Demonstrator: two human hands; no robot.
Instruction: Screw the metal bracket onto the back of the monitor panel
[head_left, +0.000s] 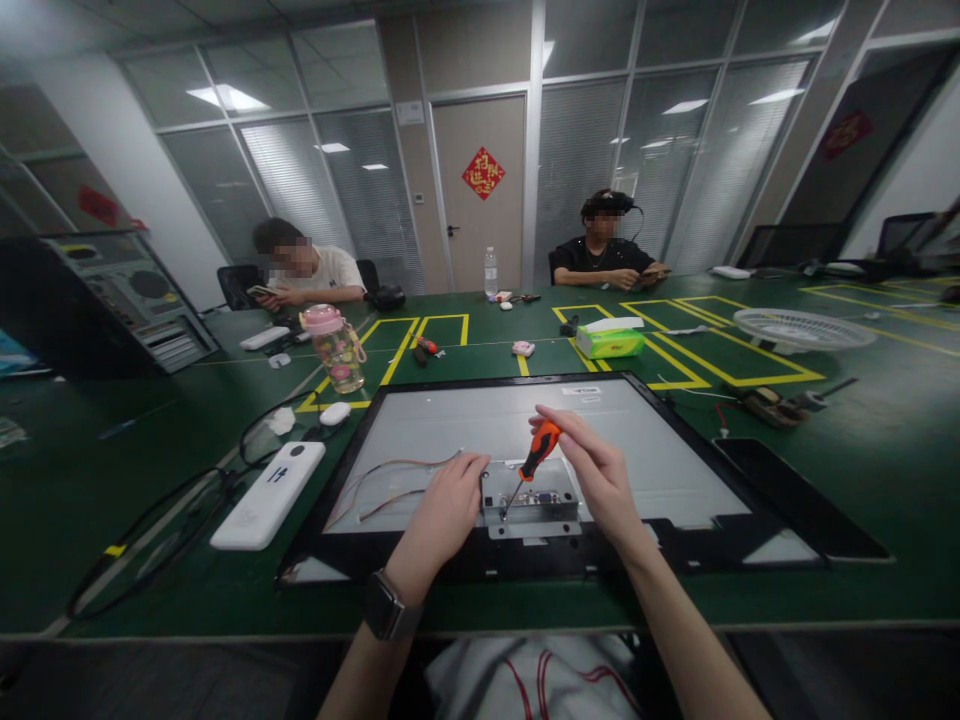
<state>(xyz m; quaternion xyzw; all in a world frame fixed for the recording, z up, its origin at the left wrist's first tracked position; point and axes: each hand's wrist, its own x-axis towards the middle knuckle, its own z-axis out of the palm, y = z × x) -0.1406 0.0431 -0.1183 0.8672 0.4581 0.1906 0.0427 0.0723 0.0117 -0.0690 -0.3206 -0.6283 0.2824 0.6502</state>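
Note:
An orange and black screwdriver [540, 449] leans in my right hand [598, 472], whose fingers are at the top of its handle. Its tip meets the lower left part of a metal bracket [566, 513], which holds a small circuit board with ports. My left hand [447, 497], with a watch on the wrist, grips the bracket's left edge; part of its fingers is hidden. Beneath both hands lies a flat display panel [420, 415] with a black frame, back side up. Thin wires [390, 465] run from the bracket across the panel's left side.
Left of the panel are a white power bank [271, 497], black cables [154, 560] and a pink-lidded bottle [334, 350]. A black phone-like slab [799, 497] lies at right. Beyond stand a green tissue pack [611, 342] and a white fan grille [802, 328]. Two people sit across the table.

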